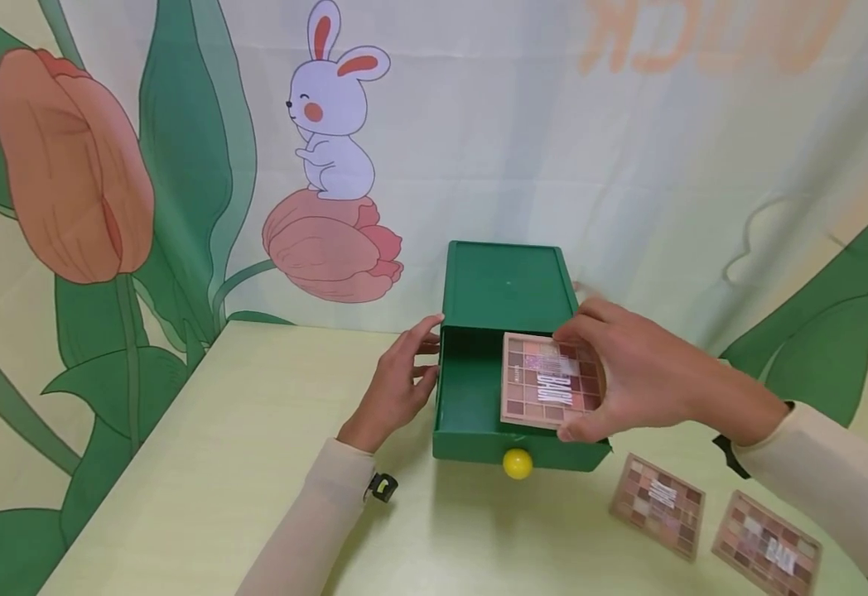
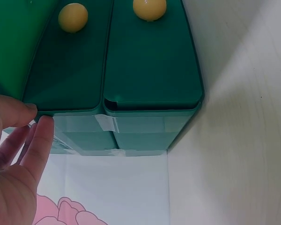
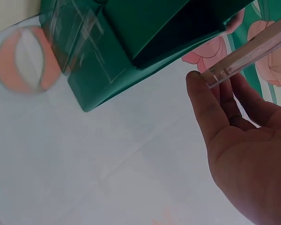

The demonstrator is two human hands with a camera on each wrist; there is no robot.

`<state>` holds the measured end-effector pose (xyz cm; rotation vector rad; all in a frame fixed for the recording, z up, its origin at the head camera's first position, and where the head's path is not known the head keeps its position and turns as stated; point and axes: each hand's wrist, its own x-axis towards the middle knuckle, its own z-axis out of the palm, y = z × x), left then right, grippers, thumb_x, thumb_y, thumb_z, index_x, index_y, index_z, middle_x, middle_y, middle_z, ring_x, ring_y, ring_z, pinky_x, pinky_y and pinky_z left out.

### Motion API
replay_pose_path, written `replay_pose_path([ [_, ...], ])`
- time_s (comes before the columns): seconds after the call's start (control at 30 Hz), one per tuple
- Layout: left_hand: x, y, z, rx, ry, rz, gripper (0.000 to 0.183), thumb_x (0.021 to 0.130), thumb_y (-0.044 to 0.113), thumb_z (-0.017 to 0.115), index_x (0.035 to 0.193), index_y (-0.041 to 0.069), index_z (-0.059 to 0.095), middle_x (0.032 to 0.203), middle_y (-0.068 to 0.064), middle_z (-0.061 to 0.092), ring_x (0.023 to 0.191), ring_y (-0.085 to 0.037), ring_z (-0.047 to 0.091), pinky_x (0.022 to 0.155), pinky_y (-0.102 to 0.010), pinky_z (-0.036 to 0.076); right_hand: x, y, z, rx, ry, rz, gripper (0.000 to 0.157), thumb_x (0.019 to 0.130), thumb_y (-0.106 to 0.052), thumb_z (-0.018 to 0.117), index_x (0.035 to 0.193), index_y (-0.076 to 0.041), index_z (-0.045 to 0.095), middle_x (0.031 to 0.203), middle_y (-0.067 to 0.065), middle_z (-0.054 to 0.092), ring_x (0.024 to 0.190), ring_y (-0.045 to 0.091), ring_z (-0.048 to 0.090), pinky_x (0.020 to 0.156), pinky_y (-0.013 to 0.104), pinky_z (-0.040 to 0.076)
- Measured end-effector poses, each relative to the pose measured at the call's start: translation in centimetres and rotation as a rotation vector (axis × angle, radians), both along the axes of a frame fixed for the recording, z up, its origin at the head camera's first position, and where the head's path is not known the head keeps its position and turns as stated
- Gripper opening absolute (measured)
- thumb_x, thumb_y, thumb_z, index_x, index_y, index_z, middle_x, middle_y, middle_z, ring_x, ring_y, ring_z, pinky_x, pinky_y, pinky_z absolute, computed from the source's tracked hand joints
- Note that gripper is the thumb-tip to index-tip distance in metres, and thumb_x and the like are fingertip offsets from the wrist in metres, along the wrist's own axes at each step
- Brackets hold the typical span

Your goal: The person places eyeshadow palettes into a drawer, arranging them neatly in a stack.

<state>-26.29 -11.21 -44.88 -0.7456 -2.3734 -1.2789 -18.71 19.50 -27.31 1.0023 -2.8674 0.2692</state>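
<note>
My right hand (image 1: 643,364) grips an eyeshadow palette (image 1: 523,377) by its edges, thumb on the near edge and fingers on the far one. The palette, many-shaded with white lettering, is over the right part of the pulled-out top drawer (image 1: 467,397) of a green drawer cabinet (image 1: 508,285). In the right wrist view the palette (image 3: 248,51) shows edge-on. My left hand (image 1: 397,377) rests at the cabinet's left side, fingers extended. The left wrist view shows its thumb and fingertips at the cabinet's edge, beside the open drawer.
Two more eyeshadow palettes (image 1: 659,507) lie on the table (image 1: 255,430) at the right front. A yellow knob (image 1: 518,463) sticks out from the open drawer. Below it, two shut drawers (image 2: 152,61) show in the left wrist view. A printed curtain (image 1: 479,124) hangs behind.
</note>
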Motion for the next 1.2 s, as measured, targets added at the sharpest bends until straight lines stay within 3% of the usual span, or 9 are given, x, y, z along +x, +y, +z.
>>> replay_pose_path([
  [0.4,0.1,0.2,0.1,-0.003,-0.005,0.000,0.089,0.098,-0.005,0.070,0.165,0.037,0.028,0.140,-0.012,0.059,0.128,-0.030,0.067,0.095,-0.040,0.064,-2.3,-3.3,-1.3,0.002,-0.057,0.032,0.089,0.065,-0.066,0.089,0.129,-0.008,0.069,0.112,0.000,0.060,0.095,0.012,0.052,0.071,0.025,0.053],
  [0.7,0.1,0.3,0.2,-0.008,0.003,0.011,0.090,0.098,-0.006,0.070,0.164,0.038,0.028,0.138,-0.009,0.059,0.128,-0.027,0.067,0.095,-0.037,0.064,-2.9,-5.2,-1.9,0.014,-0.068,0.043,0.091,0.064,-0.068,0.090,0.130,-0.009,0.068,0.112,0.000,0.059,0.096,0.013,0.053,0.075,0.027,0.054],
  [1.2,0.2,0.0,0.0,-0.009,-0.022,0.025,0.088,0.098,-0.005,0.069,0.165,0.036,0.029,0.139,-0.010,0.059,0.128,-0.027,0.066,0.097,-0.036,0.064,-3.8,-6.6,-3.4,0.042,-0.109,0.068,0.083,0.065,-0.062,0.088,0.126,-0.008,0.069,0.108,-0.001,0.059,0.094,0.012,0.053,0.073,0.026,0.054],
])
